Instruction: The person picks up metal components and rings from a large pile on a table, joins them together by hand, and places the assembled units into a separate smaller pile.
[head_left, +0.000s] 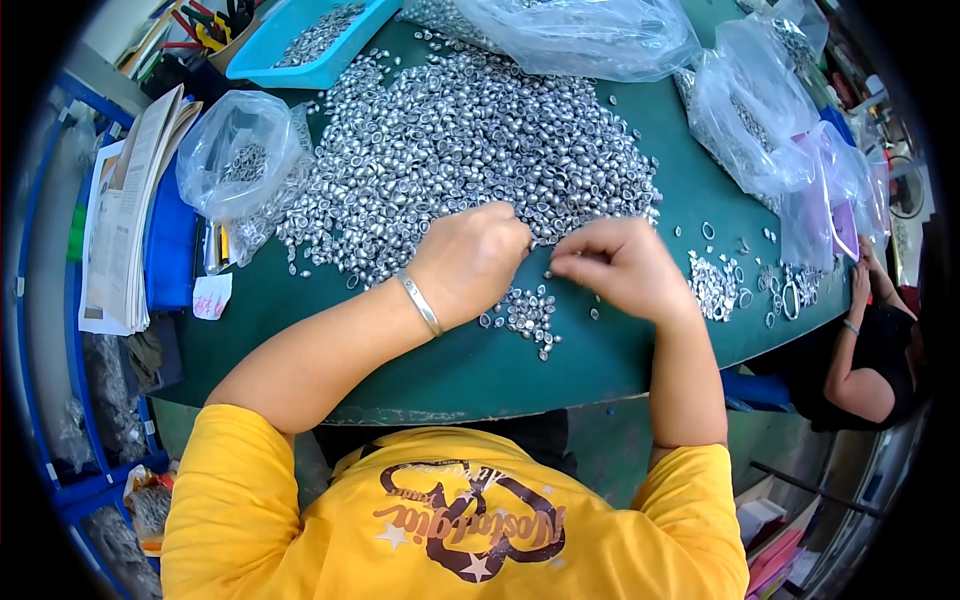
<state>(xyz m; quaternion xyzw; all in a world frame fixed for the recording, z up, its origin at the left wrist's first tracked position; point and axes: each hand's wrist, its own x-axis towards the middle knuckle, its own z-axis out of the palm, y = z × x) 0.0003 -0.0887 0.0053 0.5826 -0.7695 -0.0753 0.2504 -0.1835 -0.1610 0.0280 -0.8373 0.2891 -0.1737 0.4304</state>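
A wide heap of small silver metal cup-shaped pieces covers the green table. My left hand, with a silver bangle at the wrist, is closed at the heap's near edge. Its fingertips are turned away, and whatever they hold is hidden. Just right of it, my right hand is closed in a pinch, slightly blurred; I cannot make out anything between thumb and fingers. Between and below the hands lies a small separate cluster of the same pieces.
A blue tray of metal parts stands at the far left. Clear plastic bags of parts sit on the left, far and right sides. Flat silver pieces and rings lie at the right. A co-worker's arm rests at the right edge.
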